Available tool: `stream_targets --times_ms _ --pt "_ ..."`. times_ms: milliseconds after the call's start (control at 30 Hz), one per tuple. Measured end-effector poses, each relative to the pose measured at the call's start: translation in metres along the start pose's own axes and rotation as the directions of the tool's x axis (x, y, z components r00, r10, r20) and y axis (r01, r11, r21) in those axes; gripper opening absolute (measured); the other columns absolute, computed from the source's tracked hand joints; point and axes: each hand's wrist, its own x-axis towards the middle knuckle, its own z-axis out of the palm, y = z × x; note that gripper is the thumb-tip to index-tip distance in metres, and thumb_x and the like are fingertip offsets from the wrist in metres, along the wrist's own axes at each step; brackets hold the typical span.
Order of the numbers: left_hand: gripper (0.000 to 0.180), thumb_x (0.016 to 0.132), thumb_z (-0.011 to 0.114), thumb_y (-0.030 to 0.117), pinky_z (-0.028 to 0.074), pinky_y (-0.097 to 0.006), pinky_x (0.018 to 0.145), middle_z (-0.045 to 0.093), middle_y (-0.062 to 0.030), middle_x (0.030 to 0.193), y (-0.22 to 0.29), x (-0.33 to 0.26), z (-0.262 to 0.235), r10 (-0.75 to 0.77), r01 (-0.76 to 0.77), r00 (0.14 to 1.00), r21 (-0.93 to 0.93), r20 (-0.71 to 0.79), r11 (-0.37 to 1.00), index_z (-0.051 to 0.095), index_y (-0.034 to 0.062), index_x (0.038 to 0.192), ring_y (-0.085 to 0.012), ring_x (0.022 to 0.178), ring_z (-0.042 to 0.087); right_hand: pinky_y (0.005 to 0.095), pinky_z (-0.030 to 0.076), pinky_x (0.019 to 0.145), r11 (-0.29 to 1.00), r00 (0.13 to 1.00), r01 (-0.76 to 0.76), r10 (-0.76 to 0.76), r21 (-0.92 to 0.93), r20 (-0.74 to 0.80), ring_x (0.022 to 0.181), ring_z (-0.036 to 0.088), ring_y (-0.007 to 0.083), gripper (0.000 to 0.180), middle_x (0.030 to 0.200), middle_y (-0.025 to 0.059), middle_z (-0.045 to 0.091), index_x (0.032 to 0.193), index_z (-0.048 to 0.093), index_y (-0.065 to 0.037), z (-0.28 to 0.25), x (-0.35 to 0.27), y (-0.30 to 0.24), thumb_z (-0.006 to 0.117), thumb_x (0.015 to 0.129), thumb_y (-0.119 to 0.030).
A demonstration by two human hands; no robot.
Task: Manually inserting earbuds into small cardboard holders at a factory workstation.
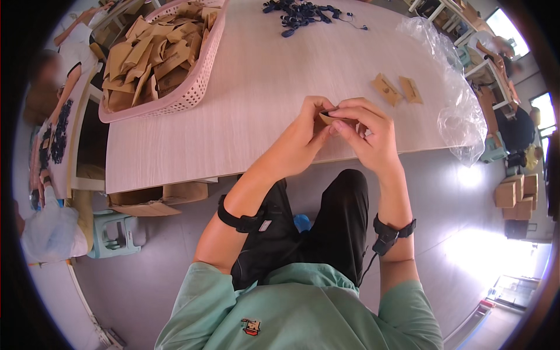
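Observation:
Between my two hands, over the near edge of the table, is a small brown kraft-paper box (pixel 325 120). Something dark shows at its opening, partly covered by my fingers. My left hand (pixel 311 123) grips the box from the left with thumb and fingers. From the other side my right hand (pixel 370 127) closes on it, fingertips pressed together at the opening. Two similar brown paper boxes (pixel 386 89) (pixel 410 90) lie flat on the table beyond my right hand.
A pink perforated basket (pixel 201 87) full of brown paper boxes stands at the table's far left. Coiled dark cables (pixel 297 14) lie at the far side. Clear plastic film (pixel 461 99) drapes over the right edge. A green stool (pixel 114 233) stands lower left; people work at side tables.

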Motion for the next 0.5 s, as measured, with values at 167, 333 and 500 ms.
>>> stream_targets --times_ms 167,333,500 --pt "0.030 0.100 0.049 -0.001 0.046 -0.030 0.089 0.054 -0.0104 0.111 0.003 0.001 0.000 -0.052 0.052 0.999 0.059 -0.004 0.997 0.034 0.0034 0.126 -0.0149 0.101 0.055 0.0237 0.044 0.055 0.980 0.994 -0.096 0.105 0.175 -0.044 0.064 0.062 0.0085 0.011 0.099 0.0084 0.070 0.098 0.073 -0.001 0.009 -0.005 0.001 0.068 0.089 -0.004" --pt "0.029 0.101 0.045 -0.004 0.045 -0.031 0.092 0.057 -0.0137 0.117 -0.003 0.002 0.002 -0.016 0.016 1.000 0.010 0.007 1.000 0.033 0.0040 0.126 -0.0153 0.103 0.056 0.0227 0.041 0.043 0.805 0.930 -0.317 0.367 0.501 -0.002 0.055 0.063 0.0109 0.022 0.095 0.0114 0.068 0.114 0.059 -0.002 0.017 -0.012 -0.003 0.065 0.093 -0.008" --pt "0.031 0.100 0.044 -0.006 0.047 -0.033 0.091 0.057 -0.0151 0.119 -0.004 0.002 0.003 -0.008 0.009 1.000 -0.054 0.011 0.999 0.032 0.0062 0.126 -0.0173 0.103 0.057 0.0212 0.037 0.034 0.658 0.886 -0.329 0.464 0.677 -0.020 0.054 0.064 0.0140 0.034 0.090 0.0119 0.066 0.122 0.045 -0.005 0.025 -0.009 -0.012 0.064 0.095 -0.012"
